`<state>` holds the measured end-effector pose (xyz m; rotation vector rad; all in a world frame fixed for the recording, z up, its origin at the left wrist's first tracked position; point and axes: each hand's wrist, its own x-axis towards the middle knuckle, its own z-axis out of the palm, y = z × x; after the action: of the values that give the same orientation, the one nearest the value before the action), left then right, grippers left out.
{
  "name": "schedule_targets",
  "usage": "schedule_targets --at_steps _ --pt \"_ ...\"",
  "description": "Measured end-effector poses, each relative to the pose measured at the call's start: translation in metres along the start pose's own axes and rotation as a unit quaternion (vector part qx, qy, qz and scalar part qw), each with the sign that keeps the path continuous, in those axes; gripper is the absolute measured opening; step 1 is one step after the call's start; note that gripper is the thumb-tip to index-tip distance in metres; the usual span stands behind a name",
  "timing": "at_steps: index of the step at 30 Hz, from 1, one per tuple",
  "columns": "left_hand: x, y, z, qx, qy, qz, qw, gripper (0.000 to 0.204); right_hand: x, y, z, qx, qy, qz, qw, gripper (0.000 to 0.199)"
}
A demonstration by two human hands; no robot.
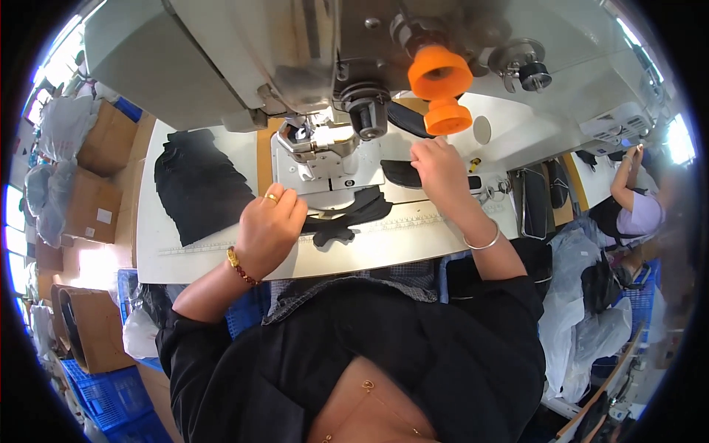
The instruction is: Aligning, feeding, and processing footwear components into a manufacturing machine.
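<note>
My left hand (272,227) is closed at the front of the sewing machine bed, fingers curled down over the end of a black fabric piece (362,210). That piece is narrow and irregular, lying on the table edge below the metal plate (325,184). My right hand (441,177) pinches the end of a flat, rounded black piece (399,173) to the right of the plate. Between my hands stands the clamp and needle area (317,140) of the sewing machine (236,59). How my left fingertips grip is partly hidden.
A stack of black cut fabric (199,184) lies left of the machine bed. An orange thread-cone holder (441,77) sticks out from the machine head. Cardboard boxes (92,203) and blue crates (111,395) stand at left. Another person (639,203) works at far right, near plastic bags (572,310).
</note>
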<state>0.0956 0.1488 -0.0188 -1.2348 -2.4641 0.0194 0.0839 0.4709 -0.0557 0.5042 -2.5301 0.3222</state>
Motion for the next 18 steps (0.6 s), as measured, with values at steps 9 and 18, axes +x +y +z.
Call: schedule_targets --at_steps 9,18 --pt "0.047 -0.008 -0.049 0.001 0.37 0.11 0.922 0.024 0.058 -0.063 -0.062 0.322 -0.066 -0.028 0.944 0.017" --pt "0.057 -0.015 -0.023 -0.07 0.269 -0.005 0.96 0.026 0.069 -0.062 -0.04 0.32 -0.055 0.028 0.945 0.006"
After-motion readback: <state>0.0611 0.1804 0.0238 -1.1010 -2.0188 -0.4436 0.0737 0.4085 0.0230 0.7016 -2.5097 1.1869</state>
